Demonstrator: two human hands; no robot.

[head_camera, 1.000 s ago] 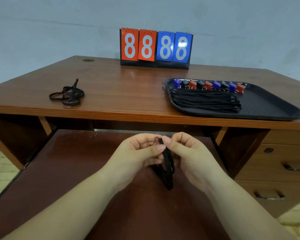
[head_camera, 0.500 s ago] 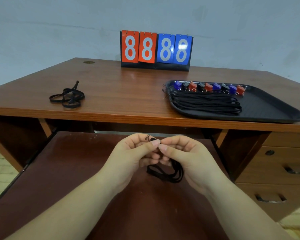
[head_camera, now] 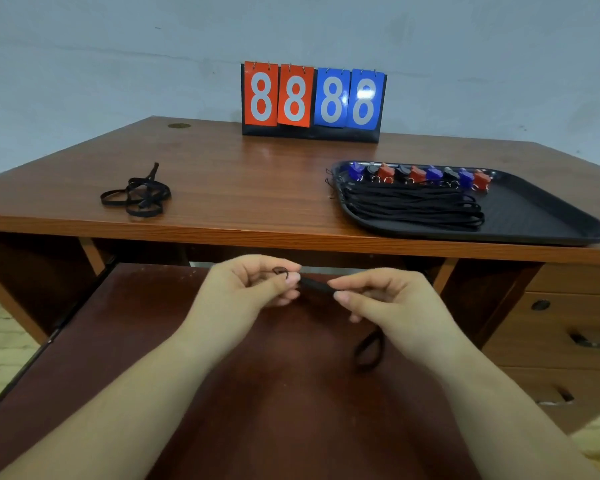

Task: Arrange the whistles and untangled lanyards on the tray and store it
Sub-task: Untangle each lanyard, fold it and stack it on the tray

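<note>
You are holding one black lanyard (head_camera: 315, 285) stretched between both hands, above the pull-out shelf (head_camera: 118, 341) below the desk (head_camera: 239, 181).

Your left hand (head_camera: 246, 292) is pinching the lanyard's ring end between thumb and curled fingers; your right hand (head_camera: 388, 303) is gripping the strap just beside it, fingers curled around it, and the slack loop is hanging below that hand. On the desk, the black tray (head_camera: 541, 216) is sitting at the right, carrying a row of blue, black and red whistles (head_camera: 420, 174) along its far edge and straightened lanyards (head_camera: 413, 206) bundled in front of them. A tangled lanyard (head_camera: 137, 197) is lying at the desk's left, well apart from the tray. A flip scoreboard (head_camera: 312, 100) is standing at the back.
</note>
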